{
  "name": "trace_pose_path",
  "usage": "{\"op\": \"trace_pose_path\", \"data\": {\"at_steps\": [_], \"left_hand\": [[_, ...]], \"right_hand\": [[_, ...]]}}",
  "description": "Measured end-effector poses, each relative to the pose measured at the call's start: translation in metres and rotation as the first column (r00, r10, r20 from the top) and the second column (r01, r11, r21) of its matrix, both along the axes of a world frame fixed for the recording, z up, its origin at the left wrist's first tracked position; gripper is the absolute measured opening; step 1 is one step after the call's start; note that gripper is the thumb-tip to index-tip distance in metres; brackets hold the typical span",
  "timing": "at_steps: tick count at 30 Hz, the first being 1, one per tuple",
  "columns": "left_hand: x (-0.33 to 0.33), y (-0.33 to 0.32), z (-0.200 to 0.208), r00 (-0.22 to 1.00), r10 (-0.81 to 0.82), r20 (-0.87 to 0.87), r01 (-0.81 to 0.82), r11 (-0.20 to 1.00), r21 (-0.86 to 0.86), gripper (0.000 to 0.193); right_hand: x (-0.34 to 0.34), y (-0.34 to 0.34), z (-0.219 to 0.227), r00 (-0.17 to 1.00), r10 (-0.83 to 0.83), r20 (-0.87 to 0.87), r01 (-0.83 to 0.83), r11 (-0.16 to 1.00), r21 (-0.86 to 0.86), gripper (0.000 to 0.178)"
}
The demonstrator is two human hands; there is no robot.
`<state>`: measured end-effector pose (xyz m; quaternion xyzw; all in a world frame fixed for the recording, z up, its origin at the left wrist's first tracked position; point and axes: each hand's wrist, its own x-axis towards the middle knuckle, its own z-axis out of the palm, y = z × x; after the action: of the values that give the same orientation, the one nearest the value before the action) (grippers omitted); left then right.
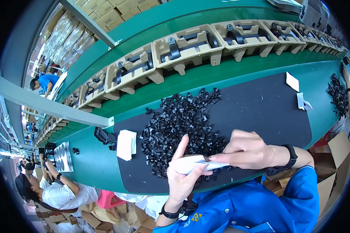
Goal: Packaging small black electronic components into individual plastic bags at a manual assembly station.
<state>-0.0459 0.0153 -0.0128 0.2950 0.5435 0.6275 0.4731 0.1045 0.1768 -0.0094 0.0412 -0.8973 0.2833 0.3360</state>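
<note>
In my left hand lies a folded white paper, held between the thumb and the fingers, with the index finger pointing up. My right hand closes its fingertips on the paper's right end, so both hands grip the same sheet. Whether anything is inside the fold is hidden. Right behind my hands a large heap of small black plastic parts spreads over the dark mat. To the left of the heap stands a stack of white papers.
Beyond the table runs a green conveyor with moulded brown pulp trays holding black parts. A white card and a folded paper lie at right. A grey post crosses the left. Cardboard boxes stand beside me. Co-workers sit nearby.
</note>
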Motion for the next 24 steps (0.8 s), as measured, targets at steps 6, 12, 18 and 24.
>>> {"op": "trace_pose_path", "data": {"at_steps": [6,12,18,24], "left_hand": [[0.000,0.010,0.000,0.996,0.079,0.030,-0.079,0.997,0.002,0.064],[0.010,0.012,-0.003,0.987,0.129,-0.100,-0.131,0.991,-0.016,0.054],[0.008,0.015,-0.006,0.944,0.201,0.263,-0.217,0.976,0.033,0.057],[0.029,0.018,0.010,0.923,0.208,0.323,-0.232,0.972,0.036,0.066]], "right_hand": [[-0.012,0.007,0.007,0.999,-0.005,-0.034,0.007,0.999,0.035,0.033],[-0.017,0.009,-0.012,0.993,-0.043,-0.107,0.029,0.991,-0.131,0.023],[-0.001,-0.008,-0.005,0.983,-0.120,-0.140,0.179,0.807,0.563,0.025],[0.021,-0.013,0.006,0.975,-0.207,-0.087,0.218,0.779,0.588,0.033]]}}
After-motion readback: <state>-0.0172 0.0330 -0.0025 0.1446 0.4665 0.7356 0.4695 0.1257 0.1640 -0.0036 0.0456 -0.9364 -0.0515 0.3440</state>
